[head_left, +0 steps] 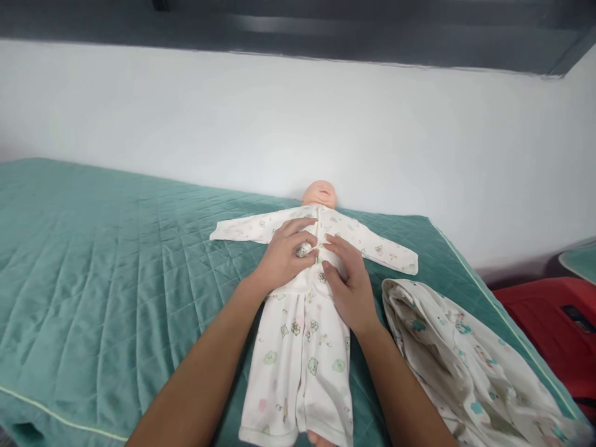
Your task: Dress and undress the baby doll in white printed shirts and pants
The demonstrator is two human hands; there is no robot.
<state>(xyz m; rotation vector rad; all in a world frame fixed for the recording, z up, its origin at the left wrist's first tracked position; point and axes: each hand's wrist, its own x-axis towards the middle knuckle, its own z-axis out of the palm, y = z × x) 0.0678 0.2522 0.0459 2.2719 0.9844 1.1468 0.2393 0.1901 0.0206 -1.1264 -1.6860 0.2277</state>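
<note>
A baby doll (321, 194) lies on its back, its head by the wall. It wears a white printed baby shirt (391, 253) with both sleeves spread out, and matching pants (302, 360). My left hand (289, 253) rests on the chest, its curled fingers and thumb holding the shirt's front edge near the middle opening. Across from it, my right hand (348, 280) has its fingertips and thumb bent on the other edge of the same opening. A small button shows above the fingers. The fingertips partly hide the cloth between them.
A green quilted cover (116, 279) spreads over the bed under the doll. To the right lies a crumpled white printed cloth (456, 347). A red case (549, 329) stands beyond the bed's right edge. The white wall (279, 118) rises behind.
</note>
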